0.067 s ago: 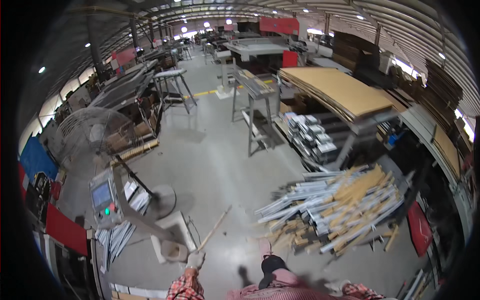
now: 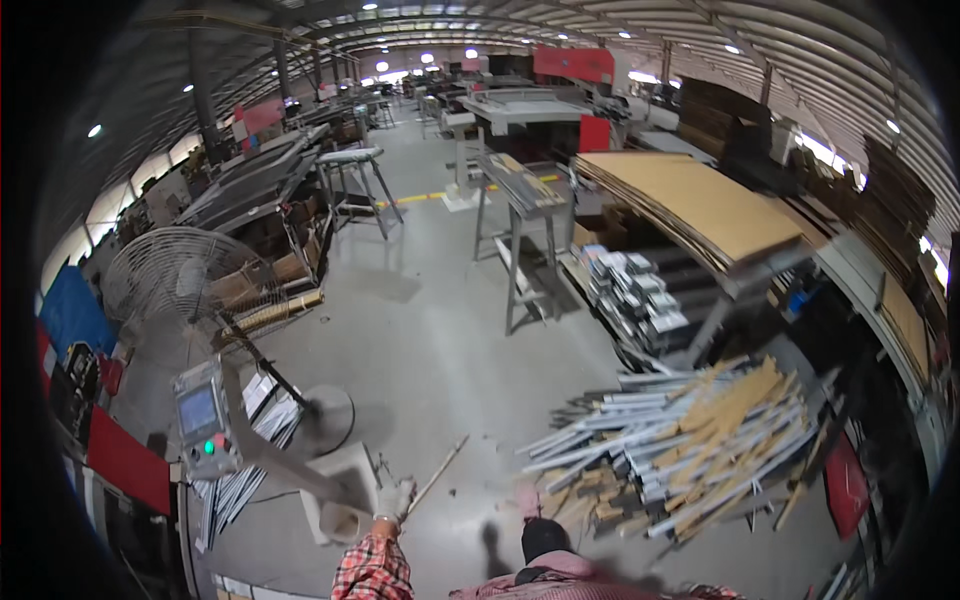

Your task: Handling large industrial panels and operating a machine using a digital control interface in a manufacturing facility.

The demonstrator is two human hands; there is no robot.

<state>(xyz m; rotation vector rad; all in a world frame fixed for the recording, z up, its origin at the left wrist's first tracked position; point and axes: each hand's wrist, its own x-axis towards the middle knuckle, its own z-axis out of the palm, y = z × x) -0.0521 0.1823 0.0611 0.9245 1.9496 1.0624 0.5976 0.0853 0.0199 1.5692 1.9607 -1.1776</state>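
Note:
In a pale work glove, my left hand (image 2: 394, 499) is closed on one end of a thin wooden strip (image 2: 436, 478). The strip slants up and away to the right, above the grey floor. Left of this hand stands a control panel (image 2: 203, 416) with a screen and a green button, carried on a grey arm over a pale floor base (image 2: 340, 485). Of my right arm only a bit of checked sleeve (image 2: 712, 592) shows at the bottom edge; the right hand itself is out of the picture.
A big heap of white and tan strips (image 2: 690, 440) covers the floor at right. Behind it, tan sheets (image 2: 700, 205) lie stacked on a bench. A narrow metal stand (image 2: 520, 190) is ahead. To the left are a large fan (image 2: 190, 280) and more white strips (image 2: 232, 500).
The view has tipped slightly, so the surroundings sit lower. My right hand has dropped out of view at the bottom edge. My left hand still grips the wooden strip.

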